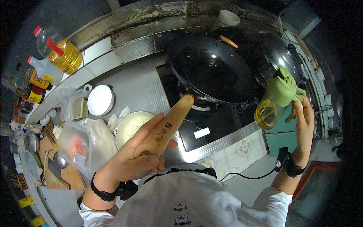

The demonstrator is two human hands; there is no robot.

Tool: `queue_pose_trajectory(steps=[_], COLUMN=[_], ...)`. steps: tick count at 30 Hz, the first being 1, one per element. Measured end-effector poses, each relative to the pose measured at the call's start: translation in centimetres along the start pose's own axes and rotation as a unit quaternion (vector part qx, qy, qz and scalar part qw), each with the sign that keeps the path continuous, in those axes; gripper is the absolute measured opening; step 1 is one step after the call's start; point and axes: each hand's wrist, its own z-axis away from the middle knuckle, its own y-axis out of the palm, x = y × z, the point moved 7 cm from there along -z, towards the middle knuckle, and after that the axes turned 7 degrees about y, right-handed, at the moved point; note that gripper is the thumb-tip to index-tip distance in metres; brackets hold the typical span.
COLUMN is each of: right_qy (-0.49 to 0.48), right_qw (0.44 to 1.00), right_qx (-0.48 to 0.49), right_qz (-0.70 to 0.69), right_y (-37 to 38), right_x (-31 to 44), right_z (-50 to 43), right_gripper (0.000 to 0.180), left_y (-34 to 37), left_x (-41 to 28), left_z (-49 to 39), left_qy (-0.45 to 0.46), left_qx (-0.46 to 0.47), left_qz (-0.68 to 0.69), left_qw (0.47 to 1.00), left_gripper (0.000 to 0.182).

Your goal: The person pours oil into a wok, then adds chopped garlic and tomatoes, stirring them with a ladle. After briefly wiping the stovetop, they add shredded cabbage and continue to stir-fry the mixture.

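A wooden handle (170,127) with printed writing lies in my left hand (141,150), its rounded end pointing up towards the wok; whatever it is fixed to is hidden. Off to the right, my right hand (303,116) grips a glass oil pot (272,110) with a green plastic top and some yellow oil inside. The pot is tilted, right of the black wok (212,68) on the gas stove. Partly behind my left hand is a pale bowl (122,130) with a whitish mass in it.
A white bowl (100,100) and a plastic bag (90,139) stand on the left. Beyond them are a wooden cutting board (68,176) with a cleaver (56,170) and a ladle (60,160). A large oil bottle (66,56) stands on the tiled ledge. A lid (279,56) lies at the back right.
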Motion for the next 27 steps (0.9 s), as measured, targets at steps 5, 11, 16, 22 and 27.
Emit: queue_pose_trajectory(steps=[5, 11, 16, 22, 27], right_qy=[-0.009, -0.019, 0.007, 0.015, 0.011], right_qw=[0.999, 0.999, 0.998, 0.998, 0.993], right_qx=[-0.018, -0.006, 0.012, 0.029, 0.024], right_qz=[0.028, 0.044, 0.053, 0.05, 0.119], right_y=[-0.8, -0.5, -0.1, 0.2, -0.1], right_x=[-0.3, -0.3, -0.1, 0.1, 0.0], right_z=[0.0, -0.5, -1.1, -1.5, -1.7], right_gripper=[0.026, 0.024, 0.023, 0.025, 0.028], left_y=[0.4, 0.3, 0.1, 0.0, -0.7], left_x=[-0.5, -0.2, 0.2, 0.6, 2.9], left_z=[-0.5, -0.2, 0.3, 0.6, 1.5], left_qy=[0.003, 0.001, -0.005, -0.011, -0.016], left_qx=[-0.012, -0.01, -0.01, -0.015, -0.008], left_qz=[0.001, -0.017, -0.017, -0.022, -0.069], left_qw=[1.0, 1.0, 1.0, 1.0, 0.997], left_gripper=[0.078, 0.075, 0.075, 0.078, 0.077])
